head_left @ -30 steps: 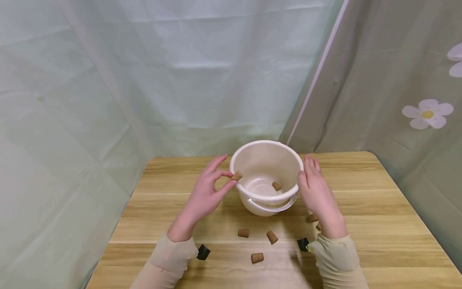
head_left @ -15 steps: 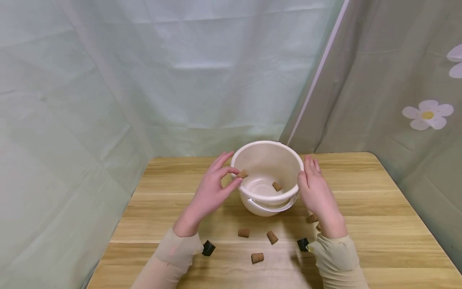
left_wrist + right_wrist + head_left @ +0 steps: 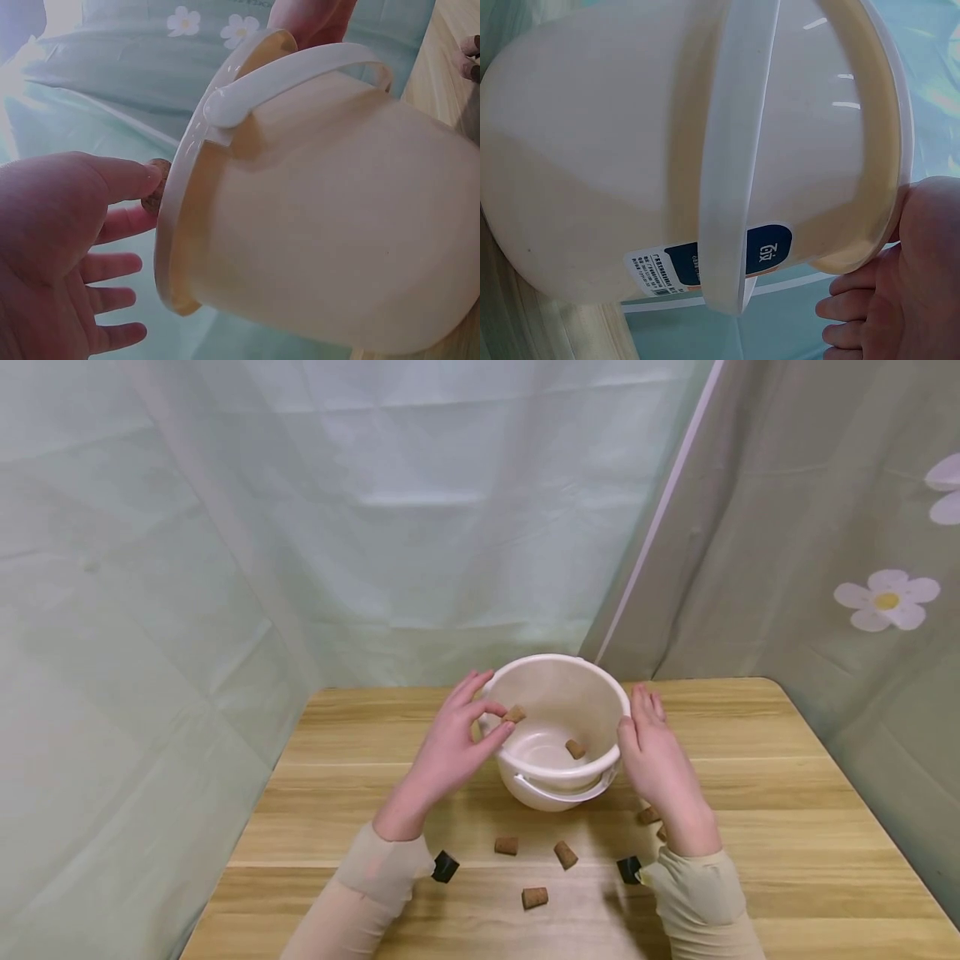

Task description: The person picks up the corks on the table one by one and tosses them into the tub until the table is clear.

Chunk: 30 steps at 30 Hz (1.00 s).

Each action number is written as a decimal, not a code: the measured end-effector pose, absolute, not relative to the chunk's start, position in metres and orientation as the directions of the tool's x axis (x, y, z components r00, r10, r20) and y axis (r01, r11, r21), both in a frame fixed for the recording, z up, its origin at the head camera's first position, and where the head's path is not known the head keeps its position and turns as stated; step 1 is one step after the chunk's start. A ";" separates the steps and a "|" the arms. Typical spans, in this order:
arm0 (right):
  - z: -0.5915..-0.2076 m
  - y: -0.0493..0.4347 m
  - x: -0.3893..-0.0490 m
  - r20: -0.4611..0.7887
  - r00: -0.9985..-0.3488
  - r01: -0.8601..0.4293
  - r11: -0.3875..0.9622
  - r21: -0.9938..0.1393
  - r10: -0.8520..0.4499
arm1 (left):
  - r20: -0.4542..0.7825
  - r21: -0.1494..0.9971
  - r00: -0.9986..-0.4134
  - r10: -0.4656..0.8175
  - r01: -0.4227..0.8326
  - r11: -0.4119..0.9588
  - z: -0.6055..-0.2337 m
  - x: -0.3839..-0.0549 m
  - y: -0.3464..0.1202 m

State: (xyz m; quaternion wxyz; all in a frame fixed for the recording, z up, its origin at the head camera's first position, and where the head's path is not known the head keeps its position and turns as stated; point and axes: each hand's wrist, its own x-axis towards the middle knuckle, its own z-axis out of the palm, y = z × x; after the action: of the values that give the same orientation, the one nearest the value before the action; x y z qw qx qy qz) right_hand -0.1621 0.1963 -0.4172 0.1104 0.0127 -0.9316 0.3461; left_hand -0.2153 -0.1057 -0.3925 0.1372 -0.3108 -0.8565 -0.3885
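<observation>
In the head view a white bucket (image 3: 551, 789) stands upright near the table's back edge, its handle lowered at the front. My left hand (image 3: 448, 747) pinches a cork (image 3: 514, 715) between thumb and index finger, over the bucket's left rim; the other fingers are spread. The left wrist view shows the pinched cork (image 3: 154, 187) partly behind the thumb, beside the rim. My right hand (image 3: 660, 756) rests against the bucket's right side, its thumb at the rim and its fingers straight. Inside the bucket lies another cork (image 3: 575, 749).
Three corks lie before the bucket: one cork (image 3: 506, 846), a tilted cork (image 3: 566, 855) and a nearer cork (image 3: 535, 898). More corks (image 3: 648, 815) are partly hidden by the right wrist. Black wrist devices (image 3: 446, 866) sit at both sleeves. Curtains hang behind the wooden table (image 3: 772, 827).
My left hand has moved right and slightly up with its cork, from beside the left rim to over the bucket's opening. The right hand and the bucket have hardly moved.
</observation>
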 end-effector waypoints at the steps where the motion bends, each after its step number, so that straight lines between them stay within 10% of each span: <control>1: -0.417 0.196 -0.162 0.213 -0.976 -0.099 0.759 -0.643 0.053 | 0.473 0.578 -0.771 0.425 0.636 0.511 -0.393 -0.216 -0.105; 30: -0.417 0.195 -0.161 0.220 -0.974 -0.103 0.761 -0.640 0.053 | 0.429 0.547 -0.779 0.457 0.626 0.555 -0.391 -0.225 -0.084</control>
State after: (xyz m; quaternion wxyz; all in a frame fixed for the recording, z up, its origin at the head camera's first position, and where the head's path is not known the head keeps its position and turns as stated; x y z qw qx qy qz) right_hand -0.1609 0.1953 -0.4173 0.1130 0.0135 -0.9316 0.3452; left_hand -0.2251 -0.0841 -0.3910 0.1194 -0.3099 -0.8736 -0.3556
